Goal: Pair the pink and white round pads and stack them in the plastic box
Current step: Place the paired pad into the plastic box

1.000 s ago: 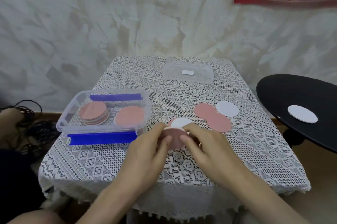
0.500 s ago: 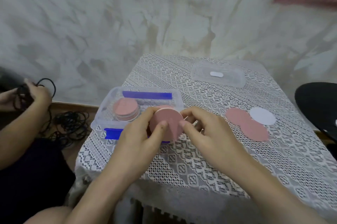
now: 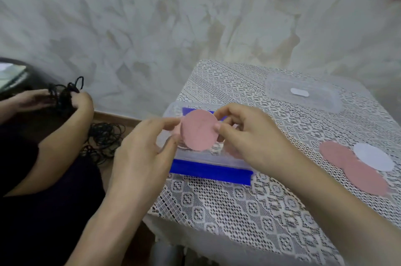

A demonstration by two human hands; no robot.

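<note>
Both my hands hold one pink round pad upright above the clear plastic box with blue clips. My left hand pinches the pad's left edge, and my right hand pinches its right edge. Whether a white pad lies behind the pink one is hidden. The pad and my hands cover most of the box's inside. Two pink pads and one white pad lie overlapping on the lace tablecloth at the right.
The box's clear lid lies at the back of the table. The table's left edge runs just beside the box. Another person's hands hold black cords at the left, and more cords lie on the floor.
My hands lifted the pad from the table's middle and carried it left, over the box. The view swung left, so the black side table dropped out of sight.
</note>
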